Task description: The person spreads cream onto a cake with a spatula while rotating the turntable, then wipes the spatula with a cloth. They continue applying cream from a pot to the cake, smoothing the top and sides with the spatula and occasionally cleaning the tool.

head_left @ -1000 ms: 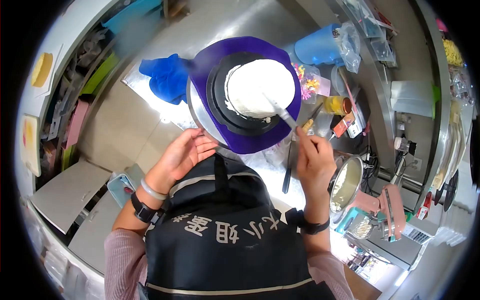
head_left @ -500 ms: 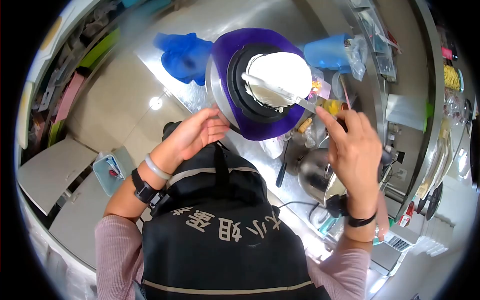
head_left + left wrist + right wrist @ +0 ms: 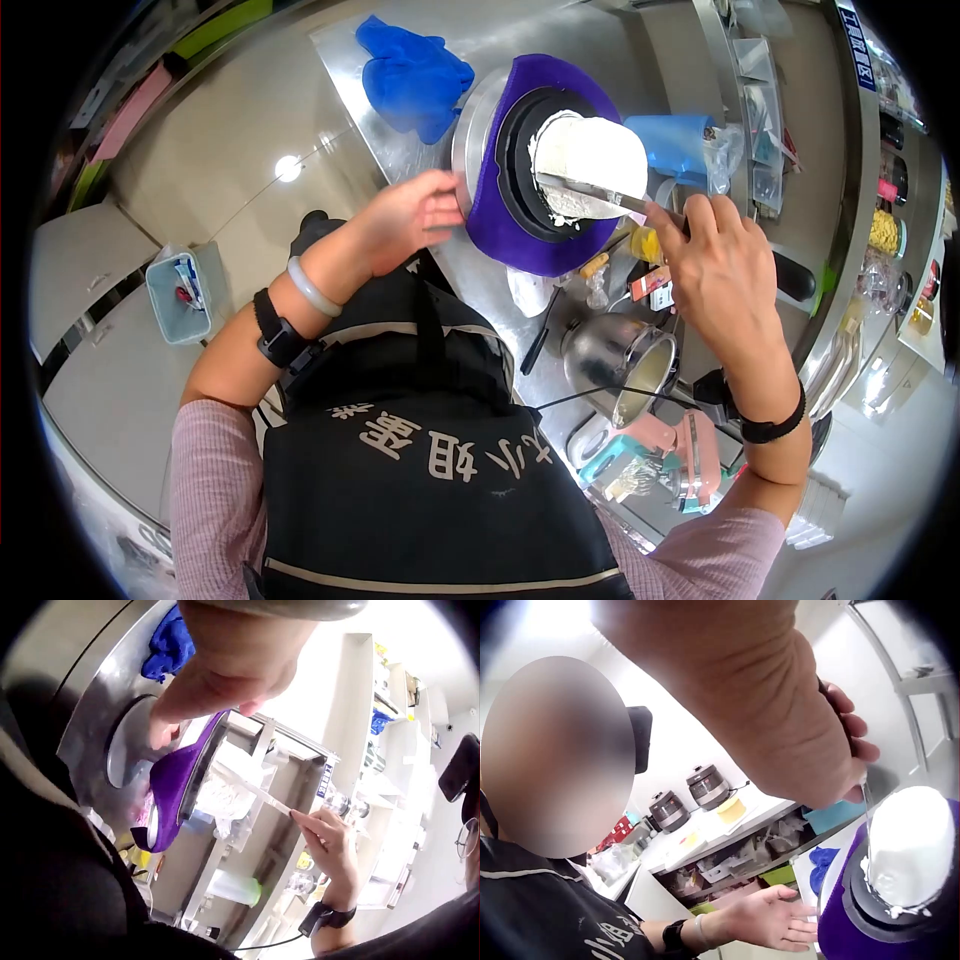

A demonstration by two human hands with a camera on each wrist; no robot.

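Observation:
A round cake coated in white cream (image 3: 592,160) sits on a black base (image 3: 519,170) over a purple mat (image 3: 530,255) and a silver turntable (image 3: 473,130). My right hand (image 3: 720,265) grips a spatula (image 3: 600,193), its blade lying across the side of the cake nearest me. Fingers relaxed and spread, my left hand (image 3: 408,220) is at the near left edge of the turntable; whether it touches is unclear. The right wrist view shows the left palm (image 3: 776,919) turned up beside the purple mat (image 3: 847,930).
A blue cloth (image 3: 412,80) lies on the steel table (image 3: 375,115) left of the turntable. A blue container (image 3: 668,145) stands beyond the cake's right. Nearer me are a black-handled tool (image 3: 540,342), a metal bowl with cream (image 3: 615,360) and a pink mixer (image 3: 690,450).
The spatula has swung across the cake and now lies at its near side. Its hand moved right. The head view shifted, with the cake and turntable appearing farther right.

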